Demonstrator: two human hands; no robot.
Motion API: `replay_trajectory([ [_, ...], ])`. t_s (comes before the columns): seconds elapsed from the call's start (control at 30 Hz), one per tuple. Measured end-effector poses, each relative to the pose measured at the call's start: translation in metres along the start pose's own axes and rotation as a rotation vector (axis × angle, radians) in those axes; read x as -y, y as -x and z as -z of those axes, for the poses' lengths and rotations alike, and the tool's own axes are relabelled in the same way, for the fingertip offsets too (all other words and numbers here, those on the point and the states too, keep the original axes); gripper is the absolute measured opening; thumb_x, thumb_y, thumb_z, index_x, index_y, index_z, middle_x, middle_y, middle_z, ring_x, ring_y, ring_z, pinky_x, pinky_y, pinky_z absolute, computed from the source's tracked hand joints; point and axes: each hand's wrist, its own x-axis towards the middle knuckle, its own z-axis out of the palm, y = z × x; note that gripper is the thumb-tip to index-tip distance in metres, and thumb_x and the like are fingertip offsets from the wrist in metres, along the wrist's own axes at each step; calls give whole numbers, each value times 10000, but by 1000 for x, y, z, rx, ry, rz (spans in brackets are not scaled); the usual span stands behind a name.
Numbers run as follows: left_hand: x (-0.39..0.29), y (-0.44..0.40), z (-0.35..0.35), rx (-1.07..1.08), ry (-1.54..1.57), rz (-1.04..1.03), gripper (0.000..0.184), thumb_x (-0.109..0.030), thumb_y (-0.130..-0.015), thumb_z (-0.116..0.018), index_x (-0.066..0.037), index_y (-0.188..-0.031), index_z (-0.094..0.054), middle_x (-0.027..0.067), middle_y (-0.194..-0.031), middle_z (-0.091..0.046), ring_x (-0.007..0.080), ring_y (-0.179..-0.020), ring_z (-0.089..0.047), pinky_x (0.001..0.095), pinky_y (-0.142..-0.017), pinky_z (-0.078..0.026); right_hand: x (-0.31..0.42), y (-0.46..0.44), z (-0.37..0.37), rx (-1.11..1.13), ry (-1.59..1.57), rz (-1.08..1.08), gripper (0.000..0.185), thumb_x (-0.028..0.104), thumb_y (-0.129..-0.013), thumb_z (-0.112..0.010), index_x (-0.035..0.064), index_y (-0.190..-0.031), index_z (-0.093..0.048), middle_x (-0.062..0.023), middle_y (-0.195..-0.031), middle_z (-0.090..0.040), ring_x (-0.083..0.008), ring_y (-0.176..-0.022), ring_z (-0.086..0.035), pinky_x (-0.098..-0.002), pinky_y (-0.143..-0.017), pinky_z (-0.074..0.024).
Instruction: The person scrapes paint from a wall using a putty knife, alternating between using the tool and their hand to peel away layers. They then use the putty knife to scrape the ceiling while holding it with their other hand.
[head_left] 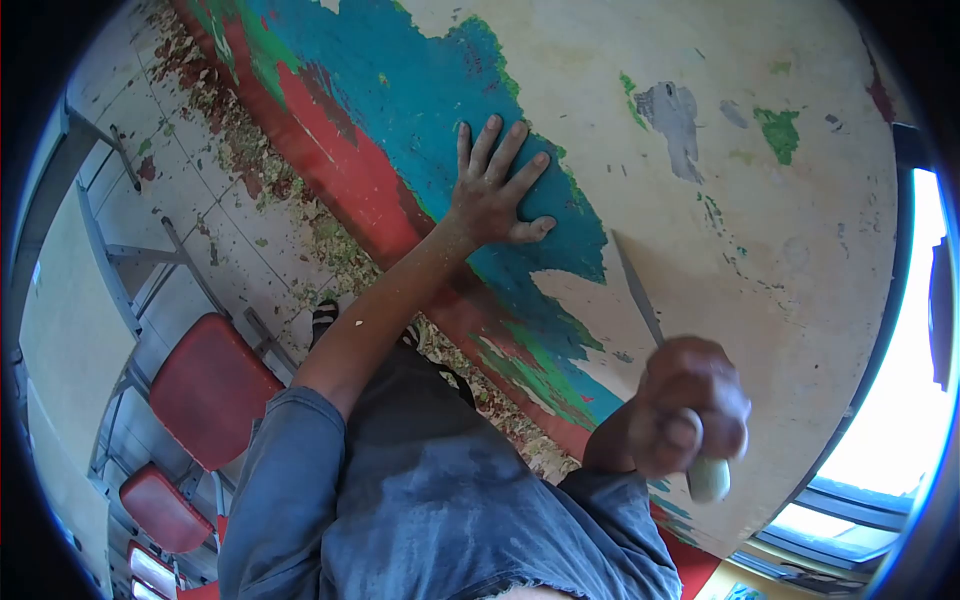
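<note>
We see a pale-handled hand tool w/ long, thin metal blade (641, 297), angled, tip nr ragged edge of teal paint (400, 90); flat off-white wall (760, 230) p/bare, w/ red, green & grey patches.

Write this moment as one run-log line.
left hand: open, against teal paint | right hand: gripping bladed tool | tool contact: unclear | paint chips: on floor

a blurred right grip (692, 400) hides much of the scraper's handle (709, 482); the shirt (430, 520) runs off the bottom edge.
</note>
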Motion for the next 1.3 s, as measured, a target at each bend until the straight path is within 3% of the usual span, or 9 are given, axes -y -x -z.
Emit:
replay_trajectory([
  [0.17,1,0,1,4,-1,4,668,-619,-724,-459,-210,-1248,-402,149,-1346,-304,373,-1259,-233,613,-966,-123,-6,8,-9,-55,136,-70,160,52,-754,-536,61,-691,-389,-42,-444,-413,-140,-323,-371,-278,-300,-330],
  [0.2,3,-3,1,-2,-7,0,667,-619,-725,-458,-210,-1249,-401,148,-1347,-302,373,-1259,-232,614,-966,-122,-5,3,0,38,1,0,156,56,-759,-534,60,-698,-391,-46,-444,-415,-150,-338,-380,-288,-307,-314],
  [0.3,-1,2,2,9,-2,6,665,-618,-728,-455,-209,-1250,-399,148,-1351,-295,376,-1260,-229,615,-967,-121,-7,7,-10,-110,80,-114,154,46,-753,-529,46,-702,-384,-48,-446,-416,-148,-337,-376,-288,-294,-304],
  [0.6,1,-2,0,-1,-16,0,660,-619,-737,-443,-205,-1249,-399,155,-1345,-303,378,-1256,-234,605,-973,-120,3,0,1,11,-40,22,189,67,-767,-546,48,-694,-372,-45,-464,-419,-137,-324,-358,-260,-283,-276],
  [0.7,-2,2,2,8,-4,8,657,-616,-736,-445,-204,-1246,-403,154,-1343,-307,379,-1253,-241,605,-972,-121,-2,9,-10,-108,205,-160,196,93,-781,-552,60,-698,-377,-44,-466,-426,-142,-339,-374,-263,-300,-295],
  [0.73,-3,2,3,8,-4,7,656,-615,-737,-445,-203,-1245,-404,154,-1343,-308,379,-1252,-243,605,-972,-122,-6,7,-16,-96,178,-71,142,66,-756,-454,67,-653,-356,-34,-441,-352,-132,-334,-351,-259,-285,-297],
  [0.97,3,1,2,41,-50,-50,724,-624,-757,-402,-141,-1292,-334,209,-1354,-253,417,-1263,-187,608,-978,-86,0,-4,-9,-181,85,8,137,42,-746,-415,91,-639,-345,-15,-423,-294,-105,-323,-287,-229,-280,-232],
  [1.13,-3,1,4,16,-4,1,652,-608,-736,-448,-181,-1228,-424,163,-1332,-318,386,-1247,-249,607,-969,-130,2,2,-11,-70,299,-83,75,14,-683,-415,78,-711,-387,-72,-470,-412,-183,-383,-411,-303,-356,-359],
  [1.3,0,-1,6,65,1,-6,650,-590,-729,-482,-177,-1228,-421,163,-1340,-303,387,-1253,-233,605,-969,-137,5,-1,-3,-154,193,-130,87,11,-695,-415,87,-713,-377,-67,-466,-381,-174,-379,-382,-287,-351,-331],
])
